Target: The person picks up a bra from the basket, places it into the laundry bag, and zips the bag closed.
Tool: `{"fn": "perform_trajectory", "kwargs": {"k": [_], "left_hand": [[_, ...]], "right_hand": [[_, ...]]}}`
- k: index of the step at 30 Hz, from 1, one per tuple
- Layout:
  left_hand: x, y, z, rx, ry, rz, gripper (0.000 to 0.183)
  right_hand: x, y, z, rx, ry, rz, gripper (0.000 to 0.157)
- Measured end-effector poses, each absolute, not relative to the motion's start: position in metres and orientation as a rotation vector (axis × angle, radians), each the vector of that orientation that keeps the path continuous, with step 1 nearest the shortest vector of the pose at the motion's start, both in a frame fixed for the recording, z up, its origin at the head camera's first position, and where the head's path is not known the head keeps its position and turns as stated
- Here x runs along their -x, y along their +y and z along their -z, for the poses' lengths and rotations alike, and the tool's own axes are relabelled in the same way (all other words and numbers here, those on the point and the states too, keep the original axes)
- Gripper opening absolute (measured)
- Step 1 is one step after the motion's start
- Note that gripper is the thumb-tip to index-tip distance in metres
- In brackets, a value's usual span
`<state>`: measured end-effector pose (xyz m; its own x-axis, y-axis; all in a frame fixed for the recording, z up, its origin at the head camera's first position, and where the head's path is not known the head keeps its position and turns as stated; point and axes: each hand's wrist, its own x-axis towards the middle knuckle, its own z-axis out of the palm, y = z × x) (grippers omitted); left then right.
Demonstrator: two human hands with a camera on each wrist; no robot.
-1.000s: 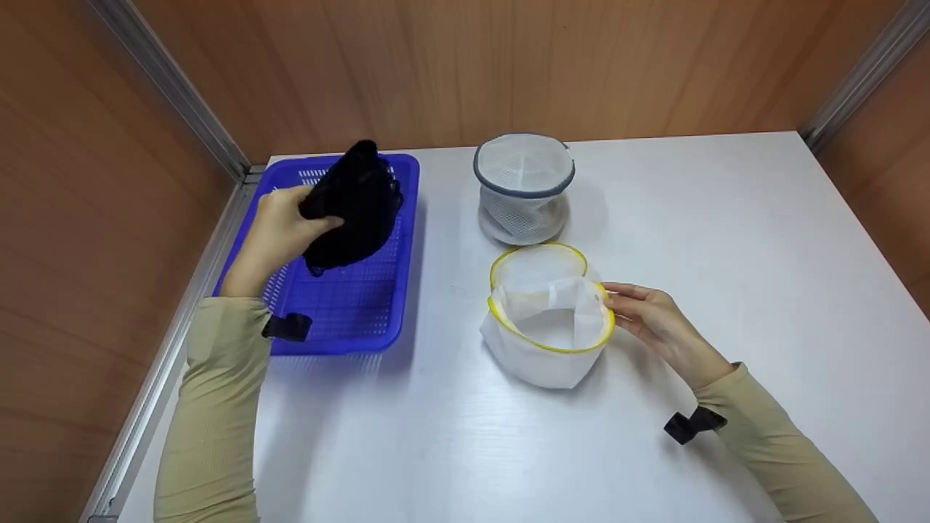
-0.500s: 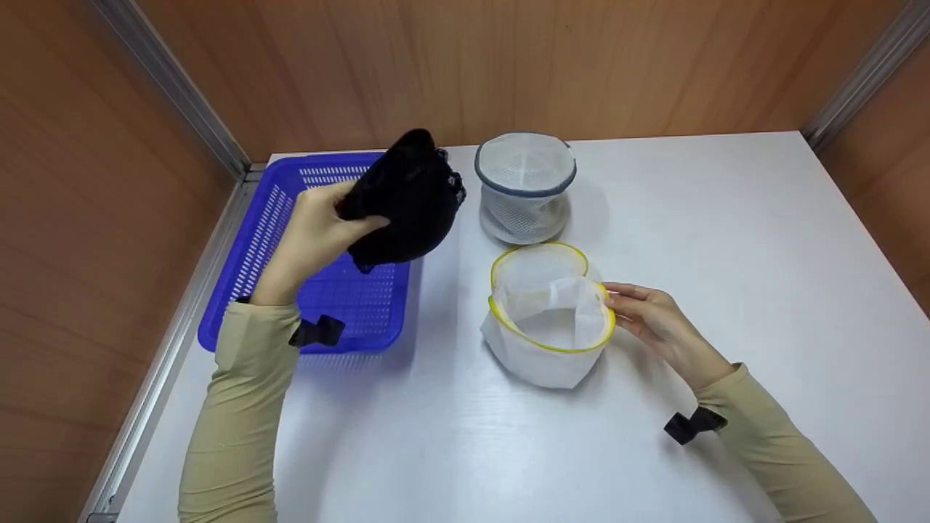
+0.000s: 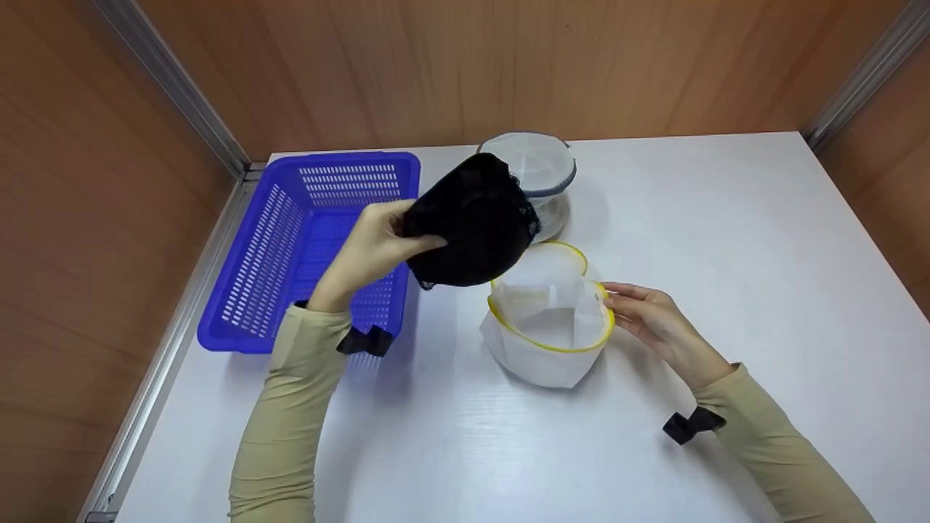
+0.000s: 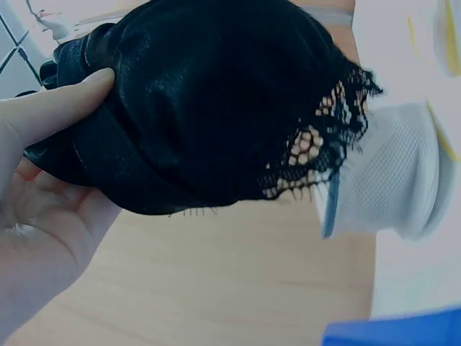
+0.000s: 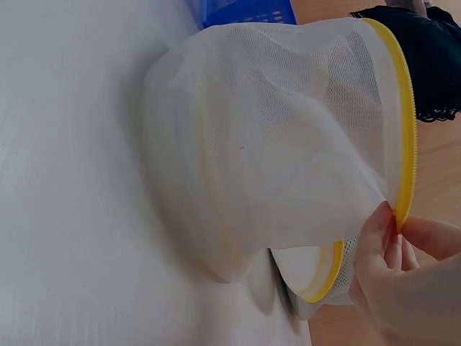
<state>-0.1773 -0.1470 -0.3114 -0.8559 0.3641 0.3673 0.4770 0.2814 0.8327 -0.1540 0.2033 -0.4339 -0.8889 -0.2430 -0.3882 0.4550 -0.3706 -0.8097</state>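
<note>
My left hand (image 3: pixel 369 248) grips a folded black bra (image 3: pixel 476 226), thumb on the near side of its cup. Lace trim runs along its edge, plain in the left wrist view. It is held in the air, overlapping the table's middle and part of the grey-rimmed bag in the head view. A white mesh laundry bag (image 3: pixel 541 367) with a yellow zip stands on the table, its mouth uncovered and its round lid (image 3: pixel 548 263) folded back behind. The thumb and fingers of my right hand (image 3: pixel 660 330) pinch the bag's yellow rim on the right side.
A second mesh laundry bag (image 3: pixel 534 163) with a dark grey rim stands behind the yellow one. To the left lies a blue plastic basket (image 3: pixel 349 183) with slotted walls. Wooden panels (image 3: pixel 654 65) enclose the white table (image 3: pixel 465 450) at the back and sides.
My left hand has carried the bra rightward, out from over the blue basket to near the yellow-rimmed bag. My right hand has stayed at the rim.
</note>
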Motion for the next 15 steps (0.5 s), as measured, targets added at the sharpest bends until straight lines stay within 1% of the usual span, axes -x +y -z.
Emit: {"fn": "perform_trajectory", "kwargs": {"k": [9, 15], "left_hand": [[0.18, -0.126, 0.327, 0.815, -2.369, 1.9, 0.022], [0.181, -0.109, 0.338, 0.853, -2.375, 1.971, 0.02]], "right_hand": [[0.154, 0.203, 0.436, -0.246, 1.426, 2.299, 0.021], [0.154, 0.203, 0.435, -0.25, 1.413, 2.306, 0.022]]}}
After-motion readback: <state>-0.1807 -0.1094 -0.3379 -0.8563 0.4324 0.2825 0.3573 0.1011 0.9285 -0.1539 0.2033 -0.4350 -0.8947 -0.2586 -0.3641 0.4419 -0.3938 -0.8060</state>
